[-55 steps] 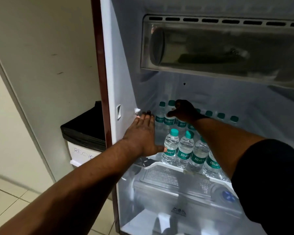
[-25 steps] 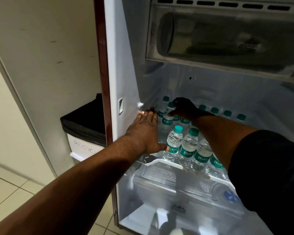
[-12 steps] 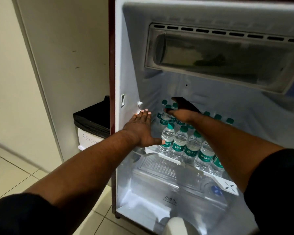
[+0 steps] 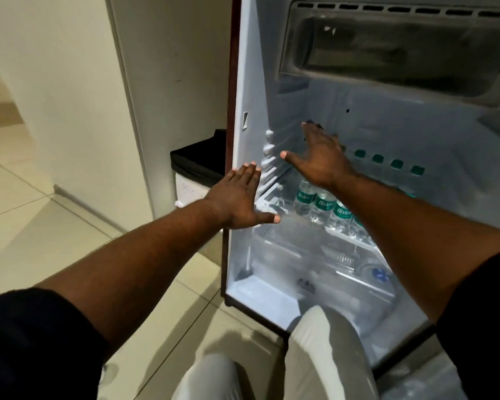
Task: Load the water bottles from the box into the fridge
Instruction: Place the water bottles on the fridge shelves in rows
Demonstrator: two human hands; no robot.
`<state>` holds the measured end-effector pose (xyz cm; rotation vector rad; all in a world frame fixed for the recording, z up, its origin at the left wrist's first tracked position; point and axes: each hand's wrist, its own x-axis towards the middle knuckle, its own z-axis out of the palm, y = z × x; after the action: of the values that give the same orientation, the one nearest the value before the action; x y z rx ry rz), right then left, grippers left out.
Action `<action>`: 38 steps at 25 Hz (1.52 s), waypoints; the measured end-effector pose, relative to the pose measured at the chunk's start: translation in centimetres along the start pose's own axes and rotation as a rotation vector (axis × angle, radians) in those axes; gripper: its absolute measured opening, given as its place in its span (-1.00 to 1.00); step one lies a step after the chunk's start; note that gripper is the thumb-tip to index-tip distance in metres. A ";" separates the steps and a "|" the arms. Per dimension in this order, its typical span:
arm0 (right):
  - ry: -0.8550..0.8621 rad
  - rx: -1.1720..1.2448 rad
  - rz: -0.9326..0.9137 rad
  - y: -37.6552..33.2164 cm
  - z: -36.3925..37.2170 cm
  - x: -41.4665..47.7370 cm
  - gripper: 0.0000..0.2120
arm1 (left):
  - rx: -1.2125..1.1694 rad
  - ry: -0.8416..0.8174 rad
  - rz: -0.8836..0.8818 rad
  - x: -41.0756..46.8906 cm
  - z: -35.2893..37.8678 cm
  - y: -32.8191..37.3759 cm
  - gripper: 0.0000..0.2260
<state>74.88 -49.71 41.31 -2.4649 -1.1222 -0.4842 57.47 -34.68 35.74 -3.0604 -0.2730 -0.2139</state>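
The fridge (image 4: 251, 90) stands open in front of me. Clear water bottles with green caps and labels (image 4: 321, 202) stand in rows on its shelf; the green caps of the back row (image 4: 387, 163) show at the right. My left hand (image 4: 238, 200) lies flat and open against the fridge's left inner wall at its front edge. My right hand (image 4: 319, 157) hovers open, fingers spread, above the bottles at the shelf's left, holding nothing. My right forearm hides some of the bottles. The box is out of view.
A freezer compartment (image 4: 387, 50) sits at the top of the fridge, a clear drawer (image 4: 324, 269) below the shelf. A bin with a black liner (image 4: 198, 166) stands left of the fridge against the wall. My knees (image 4: 324, 356) are near the fridge's lower edge.
My right hand has let go of the bottle at the back left and lifted, open, above the rows. My head has pulled back and down. The left hand stays on the fridge wall.
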 end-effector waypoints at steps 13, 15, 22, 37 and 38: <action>-0.192 0.036 -0.112 -6.7 13.2 -15.4 -0.10 | 0.019 -0.127 -0.128 -14.3 9.9 -4.2 0.13; -0.250 0.058 -0.131 -7.5 15.3 -17.5 -0.09 | 0.001 -0.135 -0.152 -16.4 11.2 -4.7 0.13; -0.391 0.105 -0.274 -11.0 21.8 -24.2 -0.05 | -0.043 -0.176 -0.266 -24.4 16.3 -6.3 0.08; -0.781 0.146 -0.611 -23.5 31.1 -31.5 -0.10 | -0.222 -0.415 -0.692 -43.0 26.8 -6.7 0.04; -0.792 0.144 -0.630 -24.1 31.5 -31.9 -0.10 | -0.222 -0.433 -0.717 -43.7 27.1 -6.8 0.03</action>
<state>41.22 -40.33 4.29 -2.1573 -2.1611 0.4684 17.26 -33.54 3.00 -3.0308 -1.4470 0.4261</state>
